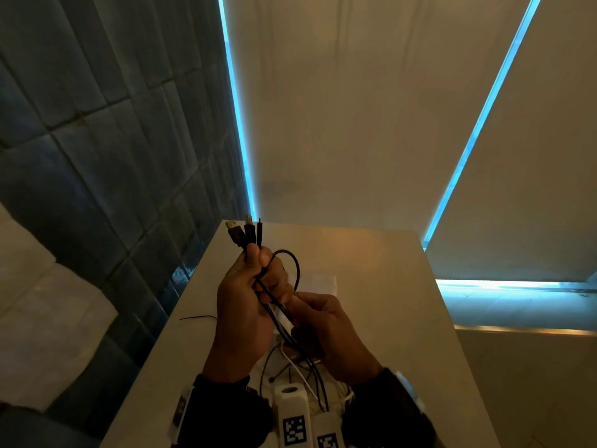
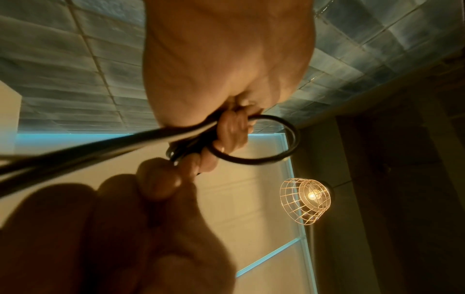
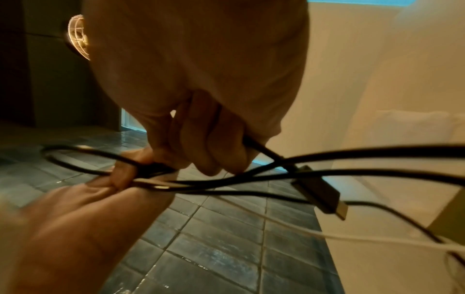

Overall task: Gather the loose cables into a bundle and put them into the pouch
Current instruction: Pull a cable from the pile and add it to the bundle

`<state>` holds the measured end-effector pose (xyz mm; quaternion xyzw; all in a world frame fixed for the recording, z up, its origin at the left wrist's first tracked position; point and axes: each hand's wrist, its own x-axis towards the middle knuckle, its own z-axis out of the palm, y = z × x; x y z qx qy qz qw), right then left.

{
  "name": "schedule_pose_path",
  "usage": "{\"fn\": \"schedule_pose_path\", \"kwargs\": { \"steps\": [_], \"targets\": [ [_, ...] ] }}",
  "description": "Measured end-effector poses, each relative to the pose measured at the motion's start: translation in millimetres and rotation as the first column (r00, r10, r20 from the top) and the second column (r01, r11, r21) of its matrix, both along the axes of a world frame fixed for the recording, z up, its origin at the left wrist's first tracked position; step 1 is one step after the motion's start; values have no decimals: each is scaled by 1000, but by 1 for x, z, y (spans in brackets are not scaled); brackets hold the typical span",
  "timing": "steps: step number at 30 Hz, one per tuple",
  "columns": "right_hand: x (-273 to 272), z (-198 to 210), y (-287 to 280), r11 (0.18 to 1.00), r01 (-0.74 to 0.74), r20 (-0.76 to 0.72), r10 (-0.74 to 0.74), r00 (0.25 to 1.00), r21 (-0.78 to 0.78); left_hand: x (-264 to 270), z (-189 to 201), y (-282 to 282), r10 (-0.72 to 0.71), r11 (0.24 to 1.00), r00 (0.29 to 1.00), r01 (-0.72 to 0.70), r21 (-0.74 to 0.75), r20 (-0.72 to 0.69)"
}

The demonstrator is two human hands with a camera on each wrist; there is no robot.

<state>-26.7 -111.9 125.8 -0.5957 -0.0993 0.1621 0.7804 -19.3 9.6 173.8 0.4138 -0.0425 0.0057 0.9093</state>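
Now the left hand grips the cables at frame centre; the right hand pinches 1 plug.

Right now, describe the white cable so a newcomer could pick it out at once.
Start at the pale table. Above its near edge, the left hand grips black cables, plugs up, while the right hand pinches their strands. Among the strands trailing below the hands runs the white cable, the only white one.
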Motion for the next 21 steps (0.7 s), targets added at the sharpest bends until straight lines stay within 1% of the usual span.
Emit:
{"fn": "schedule_pose_path", "kwargs": {
  "steps": [6, 16, 18, 21],
  "targets": [
    [9, -23, -11, 989, 82, 108, -69, 992, -120, -1, -2, 0, -4, 999, 1000, 3, -34, -27],
    [17, -47, -20, 968, 110, 159, -75, 984, -225, 0, -5, 1, 23, 999, 1000, -23, -29, -15],
    [20, -54, -24, 952, 130, 182, -81, 980, -275, 1, -4, 4, 26, 999, 1000, -26, -37, 1],
    [20, -67, -35, 926, 171, 246, -88, 965, -337, 2, -2, 6, 51, 999, 999, -52, 11, 15]
  ]
}}
